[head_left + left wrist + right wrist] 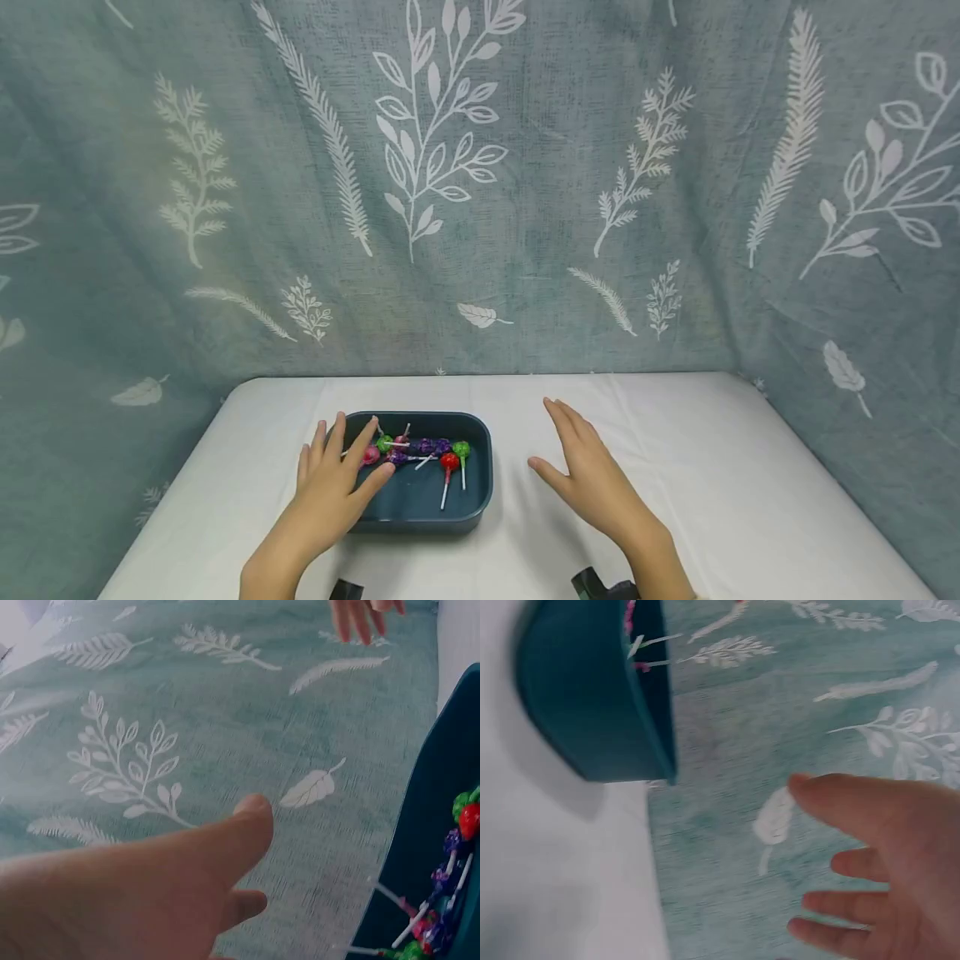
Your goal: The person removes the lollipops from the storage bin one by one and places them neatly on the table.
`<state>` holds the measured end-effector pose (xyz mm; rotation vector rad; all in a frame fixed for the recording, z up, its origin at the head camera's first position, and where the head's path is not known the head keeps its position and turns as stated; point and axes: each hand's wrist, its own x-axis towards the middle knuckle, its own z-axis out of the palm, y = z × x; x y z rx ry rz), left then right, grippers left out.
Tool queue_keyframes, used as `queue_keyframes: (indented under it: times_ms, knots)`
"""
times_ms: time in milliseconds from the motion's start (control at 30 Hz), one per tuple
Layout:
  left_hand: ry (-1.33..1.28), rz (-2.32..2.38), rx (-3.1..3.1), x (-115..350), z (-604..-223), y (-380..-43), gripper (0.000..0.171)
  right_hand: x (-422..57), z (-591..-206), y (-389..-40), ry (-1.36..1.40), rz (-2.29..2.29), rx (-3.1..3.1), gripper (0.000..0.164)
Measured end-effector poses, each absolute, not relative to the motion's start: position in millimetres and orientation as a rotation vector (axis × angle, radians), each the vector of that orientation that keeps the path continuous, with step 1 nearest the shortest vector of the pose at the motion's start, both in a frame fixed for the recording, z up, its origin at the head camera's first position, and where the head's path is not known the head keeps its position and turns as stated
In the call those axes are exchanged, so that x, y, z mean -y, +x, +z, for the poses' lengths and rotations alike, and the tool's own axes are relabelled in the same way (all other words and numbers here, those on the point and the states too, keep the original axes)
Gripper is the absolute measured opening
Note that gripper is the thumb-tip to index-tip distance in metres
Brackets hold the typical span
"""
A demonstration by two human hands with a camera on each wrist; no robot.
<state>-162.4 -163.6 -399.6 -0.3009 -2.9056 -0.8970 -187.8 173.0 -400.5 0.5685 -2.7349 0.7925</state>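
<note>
A dark teal rectangular bin (420, 527) stands on the white-covered table and holds several wrapped lollipops. Among them are a red lollipop (449, 462), a green lollipop (461, 450) and purple ones (431, 447), mostly gathered along the back half. My left hand (322, 492) is spread over the bin's left side, its fingers straight and overlapping the rim in the head view; it hides part of the left end. My right hand (596, 479) hovers to the right of the bin, fingers extended and thumb apart, holding nothing. In the right wrist view the bin (585, 697) lies beyond the thumb.
The white cloth (720, 500) covers the table, whose back edge meets a green-grey curtain (525, 208) with white leaf prints. Black wrist-camera parts (600, 585) show below the right hand at the front.
</note>
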Motion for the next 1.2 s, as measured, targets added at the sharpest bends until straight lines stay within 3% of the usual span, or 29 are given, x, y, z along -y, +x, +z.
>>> queue_keyframes:
  times_ms: [433, 833, 1200]
  knots:
    - [-0.077, -1.161, 3.033, 214.0, -405.8, -169.1, 0.075, -158.0, -426.7, -216.1, 0.631, 1.129, 2.653, 0.063]
    - [0.06, -1.524, 2.897, 224.9, -433.2, -188.5, 0.079, -121.8, -429.9, -222.5, 0.713, 1.427, 2.558, 0.054]
    - [0.127, -2.116, 2.429, 227.0, -462.6, -210.5, 0.049, -102.7, -427.9, -233.8, 0.72, 1.563, 2.549, 0.052]
